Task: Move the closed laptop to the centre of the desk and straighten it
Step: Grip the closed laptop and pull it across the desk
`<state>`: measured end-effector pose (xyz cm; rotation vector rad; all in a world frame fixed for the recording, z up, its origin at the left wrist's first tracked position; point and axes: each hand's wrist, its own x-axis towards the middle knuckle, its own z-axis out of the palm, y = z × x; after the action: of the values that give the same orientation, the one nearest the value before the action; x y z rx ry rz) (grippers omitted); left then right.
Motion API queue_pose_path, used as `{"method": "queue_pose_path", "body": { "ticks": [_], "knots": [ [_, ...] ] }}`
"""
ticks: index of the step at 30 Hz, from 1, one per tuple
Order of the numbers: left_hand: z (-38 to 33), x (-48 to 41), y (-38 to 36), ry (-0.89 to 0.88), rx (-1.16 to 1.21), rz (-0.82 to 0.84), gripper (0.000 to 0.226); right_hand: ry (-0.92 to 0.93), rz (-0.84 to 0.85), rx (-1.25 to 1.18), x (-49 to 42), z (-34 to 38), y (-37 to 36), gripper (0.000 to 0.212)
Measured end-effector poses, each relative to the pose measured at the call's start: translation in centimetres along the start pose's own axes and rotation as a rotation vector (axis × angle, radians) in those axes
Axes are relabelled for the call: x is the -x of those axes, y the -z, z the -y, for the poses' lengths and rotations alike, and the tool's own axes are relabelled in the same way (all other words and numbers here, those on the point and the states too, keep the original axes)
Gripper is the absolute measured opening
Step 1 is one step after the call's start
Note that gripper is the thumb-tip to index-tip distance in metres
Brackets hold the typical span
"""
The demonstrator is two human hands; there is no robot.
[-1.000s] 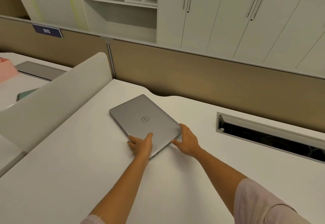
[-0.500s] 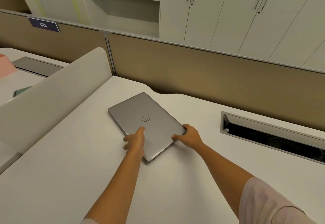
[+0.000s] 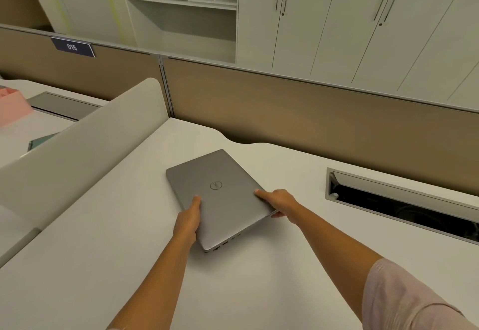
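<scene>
The laptop [image 3: 220, 195] lies closed on the white desk [image 3: 103, 239], lid up with its round logo showing, and it sits skewed: its long edges run at a slant to the brown partition [image 3: 311, 127] behind the desk, with one corner pointing toward the person. It lies left of the cable slot [image 3: 401, 200] cut into the desk top and well clear of the curved divider [image 3: 77, 143] on the left.

Both hands are on it. The left hand [image 3: 188, 219] wraps the near left edge, thumb on the lid and fingers hidden under or beside the edge. The right hand [image 3: 278, 201] has a grip on the right-hand edge close to the corner, thumb on top and fingertips tucked beneath. So each grip is closed around the laptop's edge, not open above it. Whether the near corner is lifted off the desk or only resting, I cannot tell.

As I judge it, the grasp is made, but the main work is left: the laptop is not yet square to the desk edge, and it seems to lie toward the back left, not at the centre. Turning and shifting it both remain.
</scene>
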<state>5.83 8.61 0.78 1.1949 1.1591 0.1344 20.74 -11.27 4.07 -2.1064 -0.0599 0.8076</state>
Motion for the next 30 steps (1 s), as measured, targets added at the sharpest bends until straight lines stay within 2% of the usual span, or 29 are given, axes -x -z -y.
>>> {"method": "queue_pose_path", "body": {
  "ticks": [2, 4, 7, 10, 14, 22, 30],
  "knots": [
    [0.4, 0.2, 0.4, -0.018, -0.087, -0.024, 0.063, -0.04, 0.082, 0.038, 0.8, -0.1, -0.5, 0.055],
    [0.6, 0.7, 0.6, -0.053, -0.221, -0.067, 0.065, -0.056, 0.11, 0.041, 1.7, -0.4, -1.0, 0.052],
    [1.0, 1.6, 0.5, -0.116, -0.417, -0.139, 0.073, -0.029, 0.054, -0.059, 2.8, -1.4, -1.4, 0.047],
    [1.4, 2.3, 0.6, -0.137, -0.528, -0.142, 0.08, 0.01, -0.009, -0.144, 4.6, -2.8, -1.5, 0.045],
    [2.8, 2.9, 0.4, -0.191, -0.618, -0.106, 0.083, 0.022, -0.088, -0.183, 7.7, -5.4, -1.9, 0.046],
    [5.0, 5.5, -0.6, -0.347, -0.775, 0.003, 0.073, -0.003, -0.332, -0.322, 15.1, -11.5, -3.5, 0.041],
    [7.6, 8.5, -2.3, -0.505, -0.783, 0.161, 0.065, -0.09, -0.495, -0.487, 22.3, -17.4, -6.8, 0.049]
  ]
}}
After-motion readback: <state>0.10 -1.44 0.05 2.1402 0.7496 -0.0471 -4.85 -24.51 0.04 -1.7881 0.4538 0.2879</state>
